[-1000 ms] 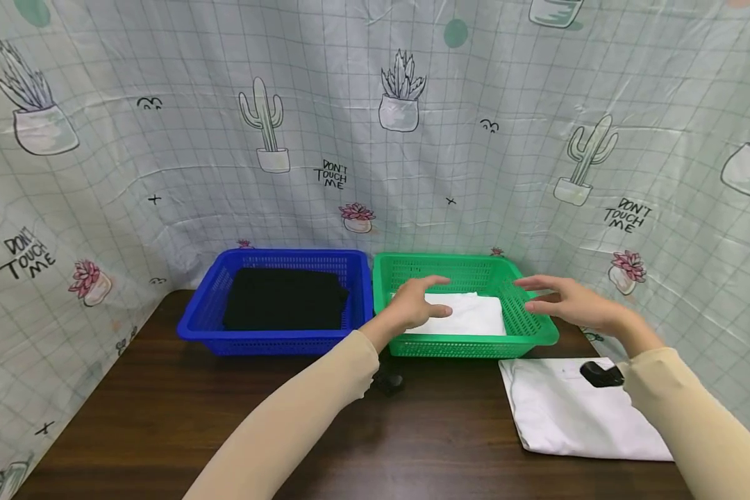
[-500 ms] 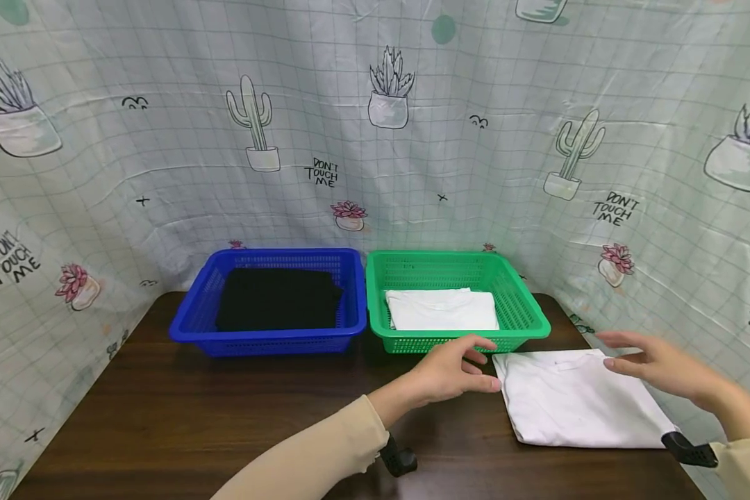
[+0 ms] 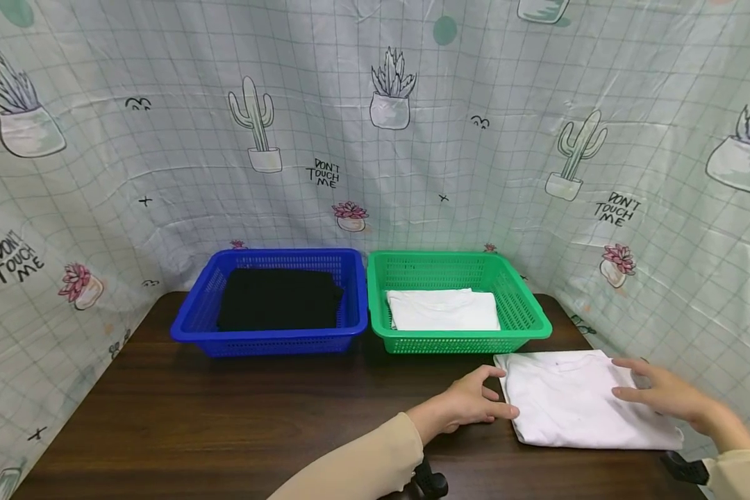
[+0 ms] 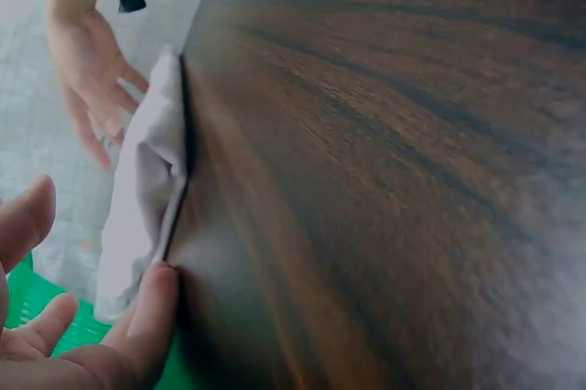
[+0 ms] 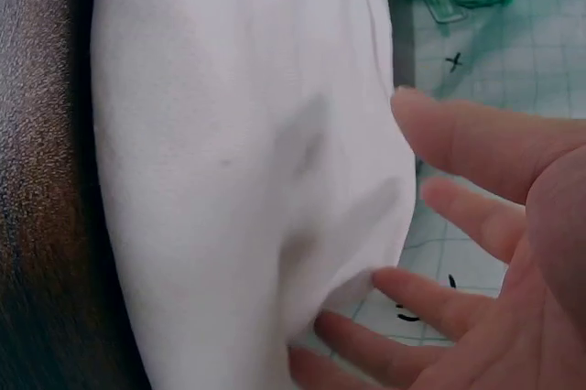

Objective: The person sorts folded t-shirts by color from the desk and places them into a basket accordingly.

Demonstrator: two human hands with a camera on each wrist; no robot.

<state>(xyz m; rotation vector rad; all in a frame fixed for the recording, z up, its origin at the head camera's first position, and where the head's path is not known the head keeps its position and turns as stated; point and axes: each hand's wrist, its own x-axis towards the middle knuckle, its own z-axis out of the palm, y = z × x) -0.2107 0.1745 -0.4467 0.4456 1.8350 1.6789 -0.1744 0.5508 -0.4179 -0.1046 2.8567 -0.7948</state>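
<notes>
A folded white T-shirt (image 3: 581, 410) lies flat on the dark wooden table, its neckline toward the back. At its left edge is my left hand (image 3: 465, 404), thumb and fingers spread apart; in the left wrist view one fingertip (image 4: 157, 285) is right at the shirt's lower edge. On the opposite side, my right hand (image 3: 669, 394) is over the shirt's right part with loosely spread fingers. The right wrist view has these fingers (image 5: 430, 303) along the edge of the white cloth (image 5: 211, 152), casting shadows on it. Neither hand grips anything.
Behind the shirt stands a green basket (image 3: 462, 345) holding folded white clothing (image 3: 444, 310). Beside it on the left is a blue basket (image 3: 269, 345) with folded black clothing (image 3: 278, 298). A patterned curtain (image 3: 450, 160) hangs behind and along both sides of the table (image 3: 225, 417).
Both hands have come from above the green basket to the folded T-shirt at the right. Over the last half second, they have lowered and closed in on its left and right sides.
</notes>
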